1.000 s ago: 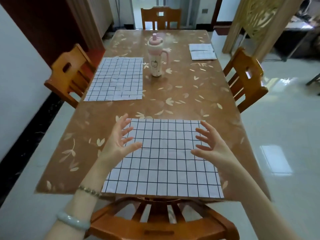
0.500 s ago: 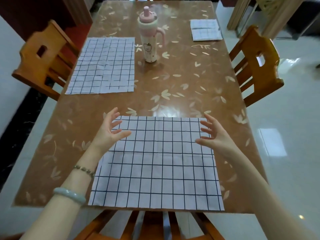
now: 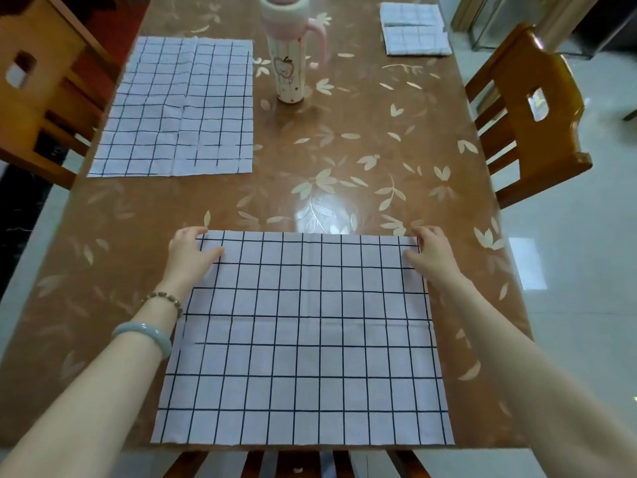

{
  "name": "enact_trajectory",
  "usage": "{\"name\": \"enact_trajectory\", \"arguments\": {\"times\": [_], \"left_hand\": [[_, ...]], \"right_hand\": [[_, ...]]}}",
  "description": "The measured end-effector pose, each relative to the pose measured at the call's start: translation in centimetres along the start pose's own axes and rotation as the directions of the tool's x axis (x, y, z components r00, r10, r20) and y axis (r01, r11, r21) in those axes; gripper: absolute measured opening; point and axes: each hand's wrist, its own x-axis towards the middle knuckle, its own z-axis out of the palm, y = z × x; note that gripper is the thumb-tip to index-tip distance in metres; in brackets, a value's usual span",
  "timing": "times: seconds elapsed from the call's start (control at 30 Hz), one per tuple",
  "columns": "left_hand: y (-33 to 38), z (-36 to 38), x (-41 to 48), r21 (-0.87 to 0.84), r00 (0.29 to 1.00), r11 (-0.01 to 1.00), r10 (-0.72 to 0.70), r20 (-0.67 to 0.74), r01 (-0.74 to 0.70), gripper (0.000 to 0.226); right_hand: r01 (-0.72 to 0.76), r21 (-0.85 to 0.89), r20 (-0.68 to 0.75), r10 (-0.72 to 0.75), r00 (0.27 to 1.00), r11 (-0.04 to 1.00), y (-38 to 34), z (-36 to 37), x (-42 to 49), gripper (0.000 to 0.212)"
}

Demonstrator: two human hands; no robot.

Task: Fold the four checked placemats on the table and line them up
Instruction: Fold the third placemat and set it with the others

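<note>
In the head view, both hands are now resting on the far corners of the white cloth placemat with a dark blue check point(image 3: 303, 336), which is lying flat in the lower centre of the frame on the glossy brown table with a pale leaf pattern point(image 3: 362, 160). A second ago they were hovering above it with fingers spread; now the left hand point(image 3: 188, 251) is pinching the upper left corner, thumb on top of the cloth, and the right hand point(image 3: 432, 251) is gripping the upper right corner the same way. The corners are not visibly lifting yet, so the first fold of this mat appears to be just beginning. A second unfolded checked placemat point(image 3: 175, 108) is lying in the upper left of the frame, beside a tall cream and pink drinking bottle with a handle point(image 3: 289, 56). At the upper right, a folded checked placemat point(image 3: 413, 29) is already sitting near the table edge; whether it is one mat or two stacked, I cannot tell
</note>
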Motion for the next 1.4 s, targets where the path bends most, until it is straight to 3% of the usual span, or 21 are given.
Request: {"name": "enact_trajectory", "arguments": {"times": [0.13,0.27,0.37,0.43,0.53,0.73,0.87,0.93,1.2,1.4], "left_hand": [[0.2,-0.2,1.0,0.076,0.999,0.996,0.034,0.033,-0.036,0.064],[0.4,-0.7,1.3,0.039,0.996,0.999,0.027,0.090,-0.030,0.068],[0.5,-1.2,1.4,0.072,0.995,0.997,0.018,0.099,-0.025,0.046],[0.6,-1.8,1.2,0.066,0.996,0.997,0.032,0.086,-0.038,0.020],[0.7,-3.3,1.3,-0.025,0.996,0.998,0.057,0.063,-0.055,0.012],[2.2,-7.2,1.7,-0.174,0.986,0.971,0.159,-0.048,-0.165,0.011],[3.4,-9.2,0.8,-0.214,0.969,0.946,0.226,-0.101,-0.243,0.011],[3.2,-9.9,-0.1,-0.208,0.970,0.947,0.234,-0.070,-0.244,0.004],[-0.2,-10.8,-6.4,-0.135,0.972,0.984,0.142,0.186,-0.118,0.009],[-4.2,-8.2,-9.6,-0.049,0.930,0.995,0.102,0.352,-0.091,0.003]], "right_hand": [[0.032,-0.050,0.028,-0.030,0.999,0.998,0.1,0.3,0.6,0.046],[0.046,-0.155,0.070,-0.036,0.997,0.987,-0.4,0.0,1.1,0.030],[0.053,-0.180,0.103,-0.035,0.994,0.982,-1.3,-0.4,1.2,0.005],[0.024,-0.130,0.120,-0.008,0.993,0.991,-1.4,-0.6,1.3,0.010],[0.024,-0.074,0.072,-0.019,0.997,0.997,-1.3,-1.5,1.5,0.009],[0.032,0.074,-0.117,-0.023,0.993,0.997,-2.7,-4.5,2.0,0.021],[0.065,0.219,-0.194,-0.022,0.981,0.974,-3.7,-6.8,1.4,0.011],[0.086,0.219,-0.197,-0.042,0.979,0.972,-3.9,-7.6,0.1,0.011],[0.075,0.208,-0.117,-0.052,0.992,0.975,-1.5,-7.1,-8.3,0.008],[-0.030,0.103,0.002,0.030,1.000,0.994,2.6,-3.4,-12.7,0.028]]}}
